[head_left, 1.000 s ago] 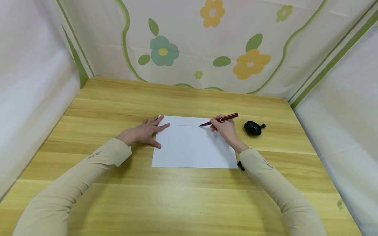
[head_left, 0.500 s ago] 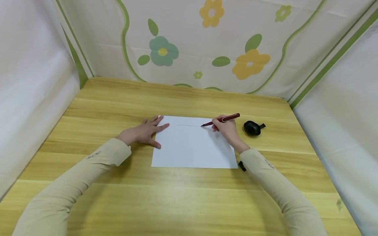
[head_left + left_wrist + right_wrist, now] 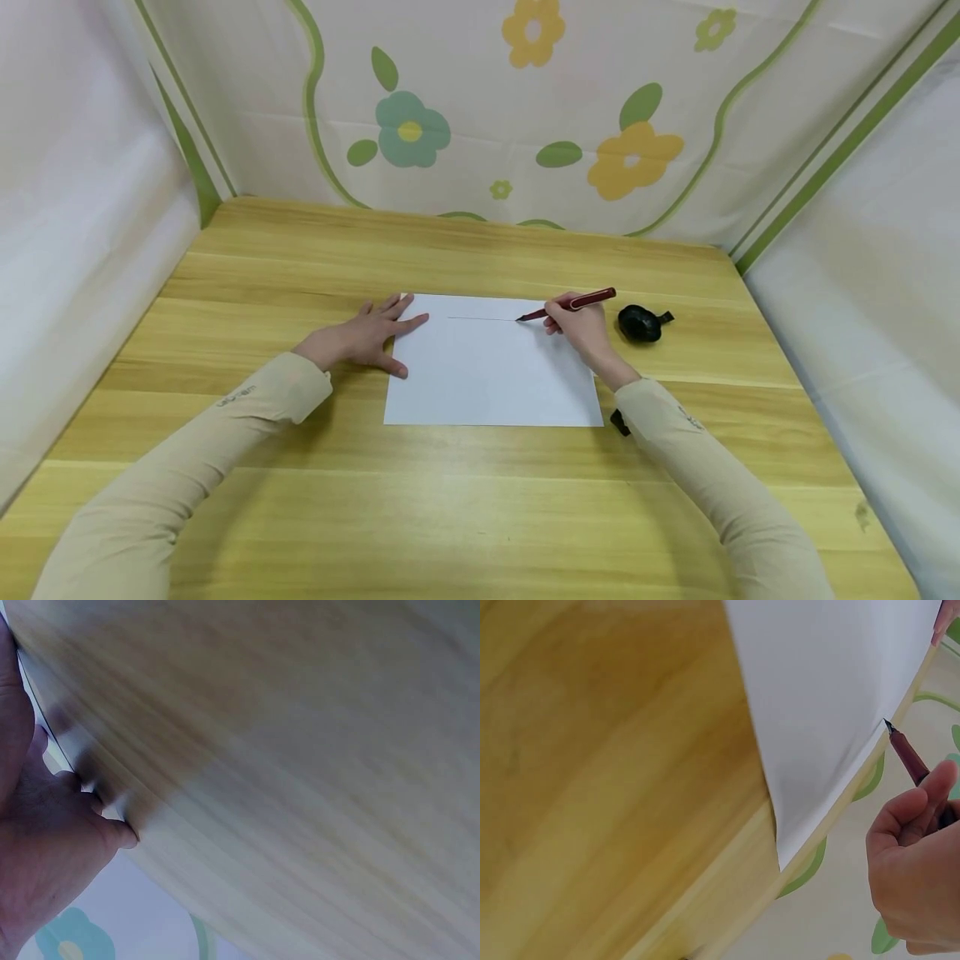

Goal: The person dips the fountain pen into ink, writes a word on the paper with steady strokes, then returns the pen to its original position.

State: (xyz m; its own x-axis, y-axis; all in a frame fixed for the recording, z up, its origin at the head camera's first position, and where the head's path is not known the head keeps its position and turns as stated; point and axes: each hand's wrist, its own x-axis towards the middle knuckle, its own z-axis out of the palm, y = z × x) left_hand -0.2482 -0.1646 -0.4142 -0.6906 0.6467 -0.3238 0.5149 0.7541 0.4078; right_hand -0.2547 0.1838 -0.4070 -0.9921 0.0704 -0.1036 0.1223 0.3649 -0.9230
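Note:
A white sheet of paper (image 3: 487, 375) lies flat on the wooden table (image 3: 480, 517). My right hand (image 3: 581, 329) pinches a dark red fountain pen (image 3: 592, 298), its nib on the upper part of the paper. From the nib a thin straight line (image 3: 480, 317) runs leftward. In the right wrist view the pen (image 3: 907, 756) shows a metal nib, and my right hand (image 3: 915, 855) curls round the barrel. My left hand (image 3: 367, 335) rests with spread fingers on the paper's left edge; the left wrist view shows this hand (image 3: 52, 832) at the left side.
Right of my right hand lies a round black object (image 3: 640, 323) with a short tab. Another small black piece (image 3: 619, 422) sits by the right sleeve, partly hidden. Fabric walls with printed flowers (image 3: 412, 129) enclose the table at the back and sides.
My right hand has slid slightly to the right with the pen, and the thin line on the paper has grown longer that way. The left hand stays in place on the paper.

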